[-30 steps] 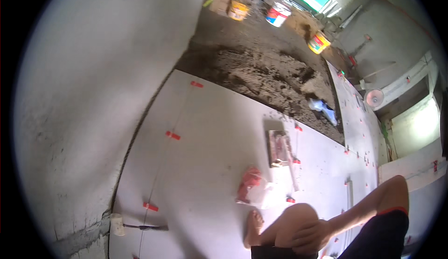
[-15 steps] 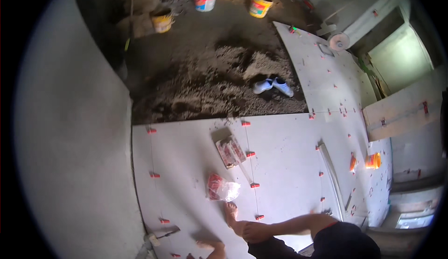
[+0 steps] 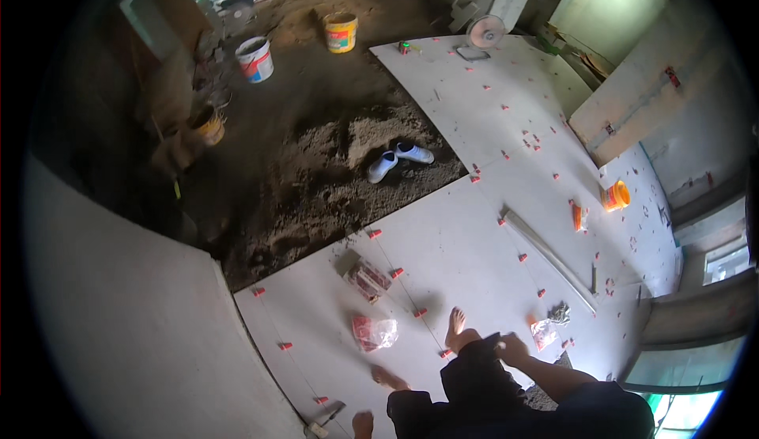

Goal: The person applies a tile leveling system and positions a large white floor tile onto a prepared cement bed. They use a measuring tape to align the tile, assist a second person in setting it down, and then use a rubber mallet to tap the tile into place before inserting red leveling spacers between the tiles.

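Observation:
Near my right knee, my right hand (image 3: 512, 350) is closed on the dark cloth of my trouser leg (image 3: 478, 368). My left hand (image 3: 362, 423) shows only in part at the lower edge, beside my left leg; its fingers cannot be made out. Both bare feet are on large pale floor tiles (image 3: 443, 241). Ahead of them lie a clear plastic bag with red pieces (image 3: 375, 333) and a red-and-white open package (image 3: 368, 279). Red tile-levelling wedges (image 3: 398, 273) stand along the seams. A tool with a dark handle (image 3: 334, 414) lies by the left wall.
Rough dark mortar and sand border the tiles ahead, with white shoes (image 3: 383, 167) on them. Buckets (image 3: 254, 60) stand farther off. To the right are a long pale bar (image 3: 549, 259), an orange bucket (image 3: 615, 196) and another plastic bag (image 3: 543, 333). A fan (image 3: 485, 32) stands beyond.
My view has turned to the right and back from the left wall. My right hand has gone from resting at my knee to gripping the trouser cloth.

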Demonstrator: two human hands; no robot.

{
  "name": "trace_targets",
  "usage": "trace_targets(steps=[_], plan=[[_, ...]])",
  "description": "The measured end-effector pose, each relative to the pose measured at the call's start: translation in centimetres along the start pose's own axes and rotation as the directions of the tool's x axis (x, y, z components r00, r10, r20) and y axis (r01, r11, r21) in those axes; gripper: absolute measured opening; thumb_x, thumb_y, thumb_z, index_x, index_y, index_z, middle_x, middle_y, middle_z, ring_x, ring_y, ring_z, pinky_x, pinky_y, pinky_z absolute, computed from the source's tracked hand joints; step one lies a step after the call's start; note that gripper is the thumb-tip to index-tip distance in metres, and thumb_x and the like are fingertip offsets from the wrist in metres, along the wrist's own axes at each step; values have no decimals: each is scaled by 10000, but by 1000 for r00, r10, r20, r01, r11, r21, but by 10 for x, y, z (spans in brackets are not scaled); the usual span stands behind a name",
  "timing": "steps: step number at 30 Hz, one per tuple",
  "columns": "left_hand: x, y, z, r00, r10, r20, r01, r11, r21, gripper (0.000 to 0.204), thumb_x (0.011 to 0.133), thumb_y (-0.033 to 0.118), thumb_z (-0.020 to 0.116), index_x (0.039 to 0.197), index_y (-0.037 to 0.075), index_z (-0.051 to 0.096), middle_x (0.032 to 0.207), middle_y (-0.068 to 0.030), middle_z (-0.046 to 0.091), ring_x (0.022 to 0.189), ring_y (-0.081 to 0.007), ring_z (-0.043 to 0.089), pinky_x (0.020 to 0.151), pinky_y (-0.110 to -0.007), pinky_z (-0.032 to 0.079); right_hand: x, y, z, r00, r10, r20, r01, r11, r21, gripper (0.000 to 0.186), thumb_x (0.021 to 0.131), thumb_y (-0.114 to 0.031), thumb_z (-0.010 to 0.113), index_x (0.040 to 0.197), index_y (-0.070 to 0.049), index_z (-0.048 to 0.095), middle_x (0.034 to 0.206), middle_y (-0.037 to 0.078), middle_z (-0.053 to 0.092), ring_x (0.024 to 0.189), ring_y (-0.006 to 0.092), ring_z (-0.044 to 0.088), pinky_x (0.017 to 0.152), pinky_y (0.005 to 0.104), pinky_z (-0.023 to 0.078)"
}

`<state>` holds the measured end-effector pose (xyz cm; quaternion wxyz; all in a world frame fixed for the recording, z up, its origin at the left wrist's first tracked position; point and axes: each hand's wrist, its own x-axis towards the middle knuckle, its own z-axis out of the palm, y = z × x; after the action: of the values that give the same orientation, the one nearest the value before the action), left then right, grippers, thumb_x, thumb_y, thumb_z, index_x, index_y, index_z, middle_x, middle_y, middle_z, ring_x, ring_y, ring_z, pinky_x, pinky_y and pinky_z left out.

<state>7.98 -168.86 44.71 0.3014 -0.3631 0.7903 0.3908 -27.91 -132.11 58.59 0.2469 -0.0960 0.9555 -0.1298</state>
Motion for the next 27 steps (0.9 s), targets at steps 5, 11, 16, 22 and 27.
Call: trace_targets(steps=[5,11,16,22,27], plan=[[2,63,-44,948,-306,88,317,927,-198,261,864,248,559,906,19,677,910,-193,674,831,-350,629,759,-444,507,-25,255,16,873,53,485,237,823,-516,185,850,-248,597,977,-177,711,953,87,680,839,282,662,733,441,545],[11,186,-83,893,-447,-62,356,782,-511,275,892,257,559,982,27,680,933,-157,684,835,-284,638,746,-402,516,98,267,-45,601,231,765,48,945,-324,321,794,-267,724,1105,-192,698,964,126,690,828,256,688,706,422,562],[27,318,-1,931,-353,97,340,739,-581,292,916,265,559,1046,35,682,952,-127,693,838,-229,646,736,-368,524,275,272,-128,817,-354,455,541,744,-393,302,717,-357,753,855,-102,671,952,104,689,984,294,623,847,415,510],[96,382,62,998,-60,-10,49,886,-462,318,913,285,583,1080,35,686,957,-93,694,855,-219,633,760,-367,518,455,194,-172,920,-376,-113,363,924,-118,141,786,-215,593,803,-84,640,858,142,660,876,343,626,775,447,514],[127,461,7,966,-242,90,253,823,-508,412,909,381,558,1078,29,690,973,-114,694,883,-256,635,801,-399,503,522,115,-163,751,-604,266,660,682,-316,211,837,-249,540,888,-86,663,988,136,660,939,331,628,810,459,514]])
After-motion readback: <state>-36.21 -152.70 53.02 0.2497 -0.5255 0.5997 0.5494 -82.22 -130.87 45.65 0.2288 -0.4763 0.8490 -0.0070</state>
